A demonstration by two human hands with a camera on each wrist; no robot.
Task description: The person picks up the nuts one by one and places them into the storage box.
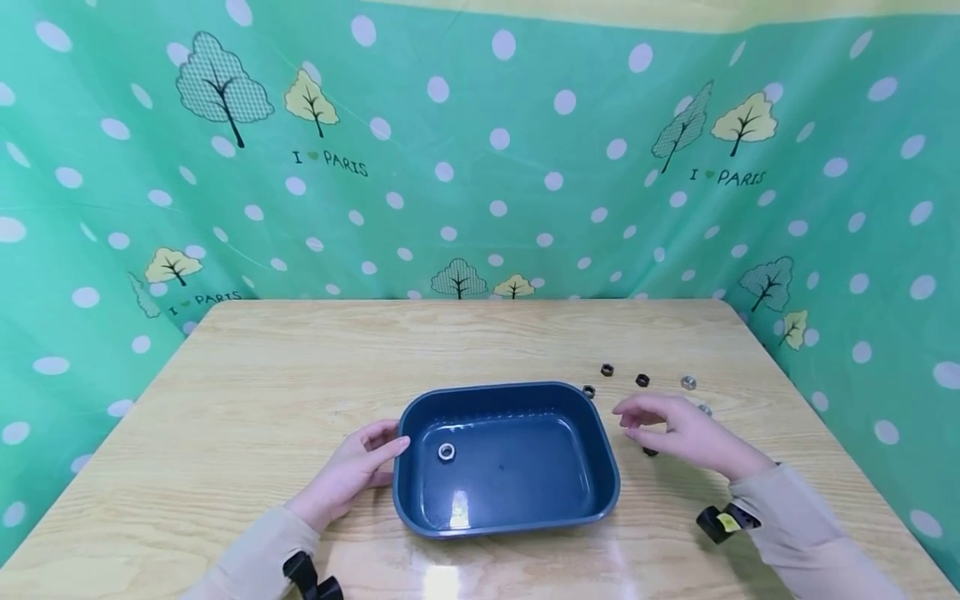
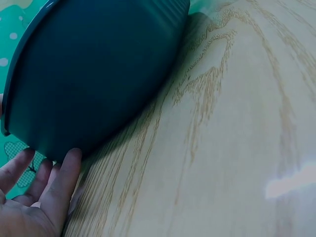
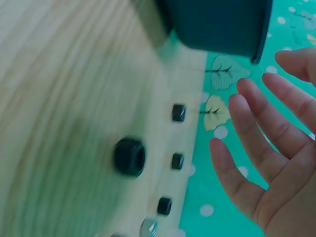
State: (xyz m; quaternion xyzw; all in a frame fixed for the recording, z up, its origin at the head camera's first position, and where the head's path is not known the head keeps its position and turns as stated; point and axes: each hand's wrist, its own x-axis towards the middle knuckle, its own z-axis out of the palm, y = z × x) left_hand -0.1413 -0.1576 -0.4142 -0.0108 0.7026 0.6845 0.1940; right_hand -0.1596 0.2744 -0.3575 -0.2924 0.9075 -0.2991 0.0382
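A dark blue rectangular tray (image 1: pixel 517 475) is on the table, with one silver hex nut (image 1: pixel 447 452) lying inside near its left end. My left hand (image 1: pixel 360 462) grips the tray's left side, thumb over the rim and fingers against the outer wall. Just right of the tray, my right hand (image 1: pixel 684 429) hovers above the table, fingers apart and slightly bent, holding nothing. Beneath it lies a black nut (image 3: pixel 130 157), partly hidden in the head view. Farther back are more black nuts (image 1: pixel 642 380) and a silver nut (image 1: pixel 688 382); another silver nut (image 1: pixel 705 410) is partly covered by the right hand.
The wood-grain table (image 1: pixel 225 433) extends around the tray. Green dotted cloth (image 1: pixel 495 167) hangs along its back and both sides. One black nut (image 1: pixel 588 391) sits right by the tray's back right corner.
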